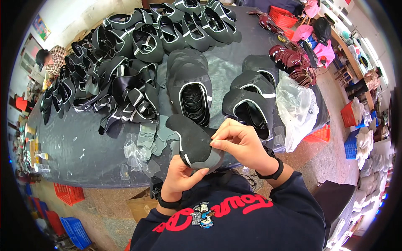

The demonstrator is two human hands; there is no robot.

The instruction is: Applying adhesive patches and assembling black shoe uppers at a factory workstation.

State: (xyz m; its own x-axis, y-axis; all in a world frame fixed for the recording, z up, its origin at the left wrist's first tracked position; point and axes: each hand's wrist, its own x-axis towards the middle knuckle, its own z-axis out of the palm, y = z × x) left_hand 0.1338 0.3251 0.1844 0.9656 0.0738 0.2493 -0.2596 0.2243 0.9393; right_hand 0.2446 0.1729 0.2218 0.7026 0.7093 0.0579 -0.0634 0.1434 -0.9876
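Observation:
A black shoe upper with white edging is held in front of my chest. My left hand grips its lower edge, thumb on top and the other fingers hidden underneath. A smooth grey piece covers the end nearest me. At the upper's right side, the thumb and forefinger of my right hand are pinched together on the edge. Just left of it lie loose grey cut pieces and clear plastic scraps. Beyond it are a tall nested stack of black uppers and a shorter stack.
A large heap of black uppers covers the table's far left. To the right lie a clear plastic bag and dark red pieces. Red baskets and blue crates stand on the floor. Other people sit around the table.

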